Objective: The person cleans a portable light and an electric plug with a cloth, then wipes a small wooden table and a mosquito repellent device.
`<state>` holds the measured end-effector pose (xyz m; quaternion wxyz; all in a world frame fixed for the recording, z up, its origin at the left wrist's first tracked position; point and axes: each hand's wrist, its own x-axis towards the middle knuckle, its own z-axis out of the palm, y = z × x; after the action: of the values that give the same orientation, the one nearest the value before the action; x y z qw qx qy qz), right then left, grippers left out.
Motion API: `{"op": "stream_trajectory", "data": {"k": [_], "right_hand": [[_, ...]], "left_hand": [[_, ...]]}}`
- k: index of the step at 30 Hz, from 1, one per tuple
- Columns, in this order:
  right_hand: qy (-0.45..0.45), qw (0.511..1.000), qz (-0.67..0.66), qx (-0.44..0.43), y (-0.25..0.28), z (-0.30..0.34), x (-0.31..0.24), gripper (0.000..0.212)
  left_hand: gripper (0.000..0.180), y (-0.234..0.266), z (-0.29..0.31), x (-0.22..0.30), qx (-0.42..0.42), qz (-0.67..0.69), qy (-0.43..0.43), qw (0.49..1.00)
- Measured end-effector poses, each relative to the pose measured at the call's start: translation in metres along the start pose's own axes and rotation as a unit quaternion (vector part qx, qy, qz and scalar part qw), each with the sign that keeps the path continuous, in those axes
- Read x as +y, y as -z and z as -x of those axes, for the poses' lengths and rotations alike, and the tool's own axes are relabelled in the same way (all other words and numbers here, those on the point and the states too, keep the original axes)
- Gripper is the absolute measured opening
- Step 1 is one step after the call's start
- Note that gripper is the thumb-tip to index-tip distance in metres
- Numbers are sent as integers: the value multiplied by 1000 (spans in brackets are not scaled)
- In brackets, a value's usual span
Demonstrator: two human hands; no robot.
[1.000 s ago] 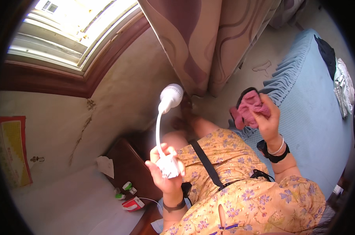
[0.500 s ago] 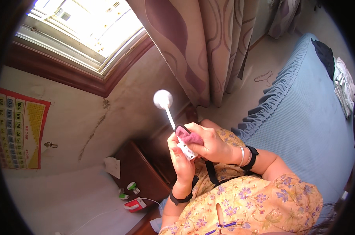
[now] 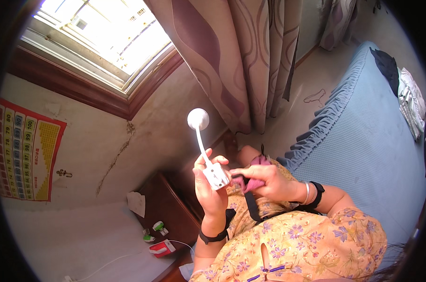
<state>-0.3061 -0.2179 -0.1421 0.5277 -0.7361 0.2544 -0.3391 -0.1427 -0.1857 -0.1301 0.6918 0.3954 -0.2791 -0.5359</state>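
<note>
My left hand is closed around the block-shaped base of a white gooseneck device. Its thin neck rises from the base to a round white head; whether it is a lamp or something else does not show. Small dark spots mark the face of the base. A pink cloth with a dark edge is bunched in my right hand, fingers closed on it. That hand is just right of the base, its fingertips close to my left fingers. Both wrists wear black bands.
A blue-covered bed with folded clothes lies to the right. On the left, a brown wooden cabinet bears green-and-white items and a red-and-white box. A patterned curtain hangs beside the window.
My right hand has drawn the cloth off the device's base, moving right and slightly down. The base now shows uncovered in my left hand, and its round head has shifted slightly right.
</note>
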Motion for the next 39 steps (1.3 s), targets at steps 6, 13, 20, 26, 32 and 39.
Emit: {"op": "stream_trajectory", "data": {"k": [6, 13, 20, 26, 32, 39], "right_hand": [[60, 987, 33, 144, 14, -20, -18, 57], [148, 930, 316, 117, -18, -7, -13, 48], [255, 912, 321, -31, -6, 12, -12, 39], [233, 932, 250, 120, 4, 1, -15, 43], [264, 912, 314, 8, -1, 9, -1, 32], [-68, 981, -45, 176, 32, 14, 6, 26]], "left_hand": [[47, -10, 4, -4, -43, 71, 74, 994], [50, -16, 6, -8, 16, -5, 12, 1000], [51, -11, 4, -2, -13, 74, 3, 997], [53, -18, 7, -8, -37, 47, 33, 998], [51, -10, 9, -5, -11, 65, 44, 997], [55, -1, 10, -6, -40, -27, 7, 999]]}}
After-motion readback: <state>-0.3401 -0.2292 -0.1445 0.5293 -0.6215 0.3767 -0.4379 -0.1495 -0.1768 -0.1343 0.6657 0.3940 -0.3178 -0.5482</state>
